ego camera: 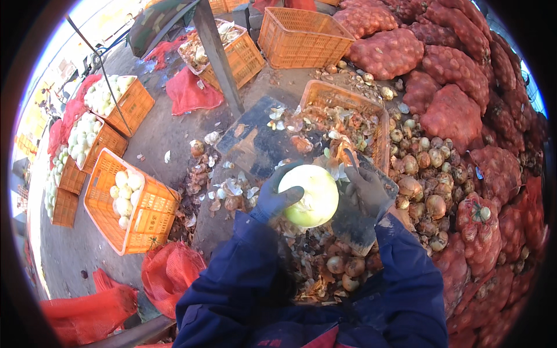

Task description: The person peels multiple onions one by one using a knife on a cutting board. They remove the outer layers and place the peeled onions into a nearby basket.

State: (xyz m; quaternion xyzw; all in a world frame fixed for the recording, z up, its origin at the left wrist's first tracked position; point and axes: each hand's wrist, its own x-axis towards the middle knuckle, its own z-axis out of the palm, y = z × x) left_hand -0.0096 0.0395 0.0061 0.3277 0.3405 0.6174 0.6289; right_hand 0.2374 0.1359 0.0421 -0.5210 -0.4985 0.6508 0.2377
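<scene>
In my gloved left hand (278, 193) is a large peeled onion (310, 195), pale with a greenish underside, its top washed out by bright light. My gloved right hand (367, 189) is closed around a knife (350, 157), whose dark, narrow blade points up and away beside loose onion skin (341, 148). A gap separates this hand from the onion. Both hands are above a dark board (256, 139) littered with peel. Beyond it, an orange plastic crate (383, 139) contains onion skins. Unpeeled onions (354, 266) lie among scraps close to my body.
Loose onions (435, 204) and red mesh sacks of onions (452, 108) rise on the right. An orange crate with peeled onions (152, 217) stands left, near an empty red mesh sack (172, 274). A post (217, 56) stands beyond the board.
</scene>
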